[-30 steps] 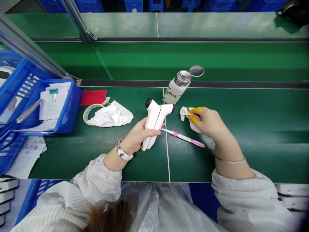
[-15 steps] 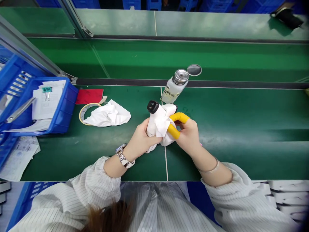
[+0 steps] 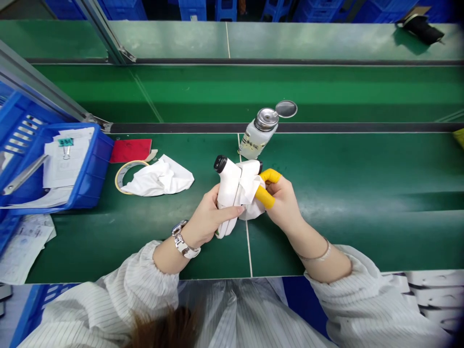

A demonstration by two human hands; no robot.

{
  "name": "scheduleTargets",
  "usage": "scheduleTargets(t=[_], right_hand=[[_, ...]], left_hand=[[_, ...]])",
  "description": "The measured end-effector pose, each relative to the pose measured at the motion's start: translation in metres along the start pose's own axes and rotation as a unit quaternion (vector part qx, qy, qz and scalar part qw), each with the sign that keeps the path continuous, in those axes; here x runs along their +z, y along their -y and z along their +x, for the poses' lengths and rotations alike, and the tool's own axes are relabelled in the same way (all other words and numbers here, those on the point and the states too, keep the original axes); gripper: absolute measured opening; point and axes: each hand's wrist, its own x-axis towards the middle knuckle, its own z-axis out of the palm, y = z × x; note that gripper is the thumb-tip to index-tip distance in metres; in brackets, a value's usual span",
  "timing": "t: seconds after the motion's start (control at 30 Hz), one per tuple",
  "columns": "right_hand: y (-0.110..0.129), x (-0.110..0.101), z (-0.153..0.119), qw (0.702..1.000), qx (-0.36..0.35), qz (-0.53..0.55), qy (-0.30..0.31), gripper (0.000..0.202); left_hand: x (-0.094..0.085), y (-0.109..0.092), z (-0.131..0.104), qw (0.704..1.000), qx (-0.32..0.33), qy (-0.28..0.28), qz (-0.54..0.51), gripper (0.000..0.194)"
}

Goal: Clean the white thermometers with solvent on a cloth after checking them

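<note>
My left hand (image 3: 212,215) is wrapped round a white device (image 3: 228,186) with black ends, its thumb lying across the front. Yellow covers sit on two fingers of my right hand (image 3: 279,195), which pinches a white cloth (image 3: 250,188) against the device's right side. Part of the device lies hidden under the cloth. Behind them stands a white bottle (image 3: 257,137) with a metal top, its round lid flipped up.
To the left lie a second white cloth (image 3: 165,178), a tape roll (image 3: 119,179) under its edge, and a red card (image 3: 131,151). A blue basket (image 3: 90,169) holds papers and scissors (image 3: 25,175). A metal post (image 3: 105,34) rises behind.
The device has turned a little in my left hand, showing more of its white body. My right hand still holds the cloth against it. The whole view has shifted slightly.
</note>
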Motion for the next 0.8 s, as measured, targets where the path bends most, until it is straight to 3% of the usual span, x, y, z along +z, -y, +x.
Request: scheduleTargets(t=[0.1, 0.23, 0.33, 0.53, 0.67, 0.8], right_hand=[[-0.002, -0.004, 0.003, 0.998, -0.009, 0.03, -0.054, 0.015], [-0.003, -0.01, 0.004, 0.989, -0.082, 0.002, -0.122, 0.01], [0.001, -0.012, 0.0, 0.98, -0.142, -0.047, -0.135, 0.008], [0.007, -0.01, -0.006, 0.945, -0.22, -0.205, -0.127, 0.014], [0.005, -0.006, -0.007, 0.915, -0.275, -0.286, -0.076, 0.023], [0.002, -0.004, -0.011, 0.9, -0.254, -0.352, -0.024, 0.02]], left_hand=[[-0.002, -0.001, -0.001, 0.999, -0.016, 0.024, -0.015, 0.038], [-0.003, -0.003, -0.002, 0.999, -0.02, 0.041, -0.021, 0.037], [-0.003, -0.004, -0.002, 0.998, -0.022, 0.049, -0.029, 0.037], [-0.002, -0.003, 0.0, 0.998, -0.04, 0.032, -0.026, 0.038], [0.003, -0.001, -0.006, 0.996, -0.084, 0.007, 0.004, 0.043], [0.002, 0.003, -0.014, 0.986, -0.149, -0.055, 0.06, 0.045]])
